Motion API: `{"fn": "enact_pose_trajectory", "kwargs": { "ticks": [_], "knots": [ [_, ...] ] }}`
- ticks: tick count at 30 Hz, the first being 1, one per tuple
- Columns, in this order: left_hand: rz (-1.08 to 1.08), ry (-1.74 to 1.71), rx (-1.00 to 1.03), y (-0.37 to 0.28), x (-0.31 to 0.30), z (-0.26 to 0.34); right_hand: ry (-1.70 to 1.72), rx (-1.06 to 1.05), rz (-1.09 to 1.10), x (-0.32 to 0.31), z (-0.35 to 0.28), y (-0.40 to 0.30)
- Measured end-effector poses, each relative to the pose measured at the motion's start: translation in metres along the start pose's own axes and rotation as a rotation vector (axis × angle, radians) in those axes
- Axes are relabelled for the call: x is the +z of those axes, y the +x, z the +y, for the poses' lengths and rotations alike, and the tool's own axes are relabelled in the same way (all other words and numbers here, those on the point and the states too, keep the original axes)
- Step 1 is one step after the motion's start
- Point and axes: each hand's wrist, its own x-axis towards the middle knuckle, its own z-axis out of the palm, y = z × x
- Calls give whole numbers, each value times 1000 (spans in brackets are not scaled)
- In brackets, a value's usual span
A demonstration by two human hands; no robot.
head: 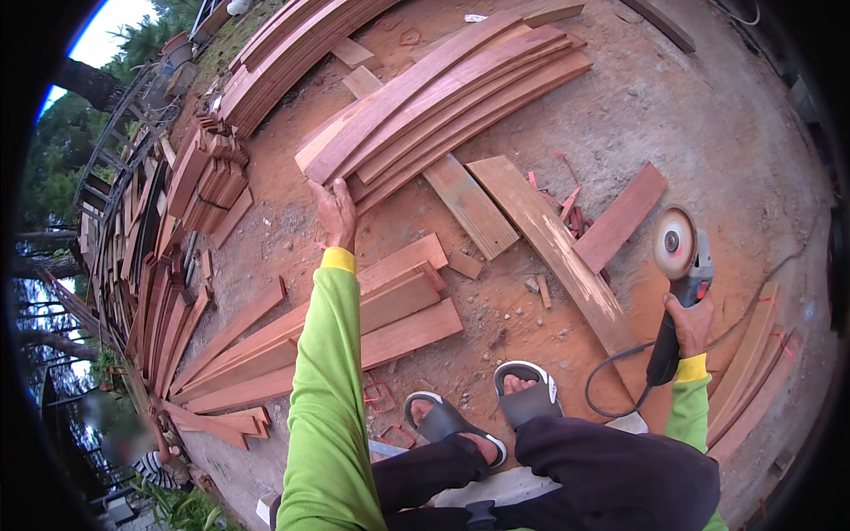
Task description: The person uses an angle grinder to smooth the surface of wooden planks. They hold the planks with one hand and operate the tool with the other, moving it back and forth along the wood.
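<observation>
My left hand (337,214) grips the near end of the top reddish wooden board (412,86), fingers partly hidden under its edge. That board lies slantwise over a stack of similar boards (491,109). On the right, my right hand (692,322) holds an angle grinder (664,345) by its body, the disc (673,241) pointing away from me. Whether the disc is spinning cannot be told. The grinder's black cord (593,385) loops beside my leg. A short board offcut (621,218) rests across a longer weathered plank (558,252), left of the grinder.
More long boards (398,305) fan out on the dirt at left. Several board bundles (216,179) stand farther back. Banded planks (750,372) lie at right. My sandalled feet (451,418) are on the ground. Another person (159,464) is at the lower left edge.
</observation>
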Motion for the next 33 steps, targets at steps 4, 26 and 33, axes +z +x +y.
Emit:
{"fn": "enact_pose_trajectory", "kwargs": {
  "ticks": [4, 26, 33],
  "knots": [
    [-75, -210, -32, 28, -4, 13, -33, 29, 3, -4, -10, -2],
    [-485, 204, 693, -281, 158, 240, 0, 13, 122, -17, 17, 4],
    [-382, 172, 651, -252, 117, 234, 115, 209, 78, -23, 16, 6]
  ]
}}
